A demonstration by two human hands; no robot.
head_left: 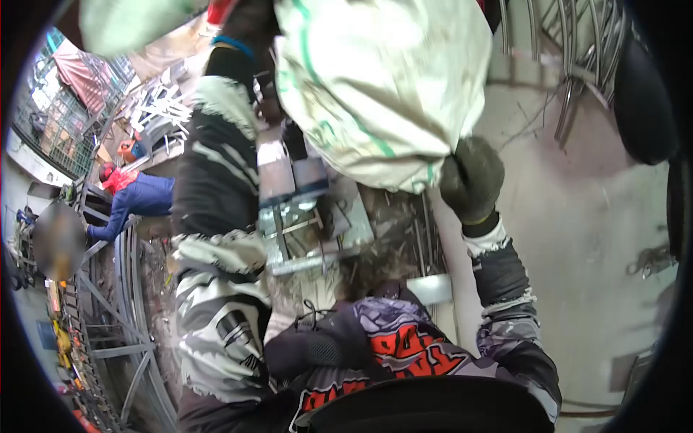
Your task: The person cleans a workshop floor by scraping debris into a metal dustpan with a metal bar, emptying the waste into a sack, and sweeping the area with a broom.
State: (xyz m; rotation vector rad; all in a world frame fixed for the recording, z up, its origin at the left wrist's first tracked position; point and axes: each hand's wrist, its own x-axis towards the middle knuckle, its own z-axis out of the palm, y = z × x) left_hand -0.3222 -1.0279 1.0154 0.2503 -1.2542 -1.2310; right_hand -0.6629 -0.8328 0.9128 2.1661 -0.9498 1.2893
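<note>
A large white woven sack (382, 79) with green stripes hangs in front of me at the top centre. My right hand (473, 179), in a dark glove, is closed around the sack's gathered lower right corner. At the top edge, left of the sack, my left hand (249, 25) shows in part, dark-gloved with a blue band at the wrist; its fingers are hidden or cut off by the frame. Below the sack stands a metal workpiece or machine (317, 224) with flat plates.
A person in a blue jacket (141, 195) bends over metal frames (133, 289) on the left. Metal scraps (155, 108) lie beyond. Bent metal tubes (577, 58) and a dark rounded object (641, 101) are at the upper right. Another pale object (130, 25) hangs upper left.
</note>
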